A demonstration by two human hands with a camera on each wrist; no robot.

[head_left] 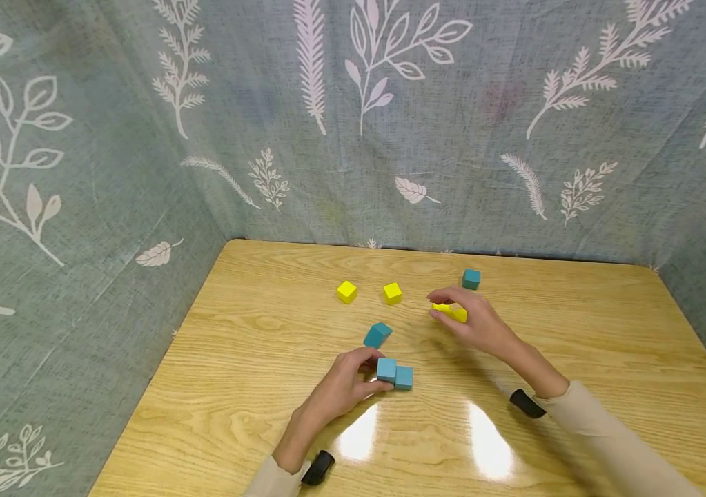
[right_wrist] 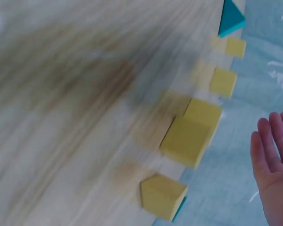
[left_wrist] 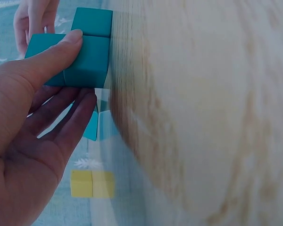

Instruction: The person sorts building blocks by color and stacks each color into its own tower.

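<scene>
Thumb and fingers of my left hand [head_left: 343, 383] grip a small group of teal cubes [head_left: 386, 370] at the near middle of the table. In the left wrist view the thumb lies over these teal cubes [left_wrist: 88, 63], which touch in an L shape. My right hand [head_left: 477, 323] hovers with spread thumb and fingers around yellow blocks [head_left: 459, 315], partly hidden in the head view. The right wrist view shows those yellow blocks [right_wrist: 184, 141] on the table, apart from the right hand's loosely straight fingers [right_wrist: 273, 141].
Two single yellow cubes, one left [head_left: 346, 292] and one nearer the middle [head_left: 393, 293], stand farther back. A teal wedge-like block [head_left: 377, 335] lies beyond my left hand, and a teal cube [head_left: 471, 279] sits behind my right. Patterned cloth [head_left: 328, 172] borders the wooden table [head_left: 234, 331].
</scene>
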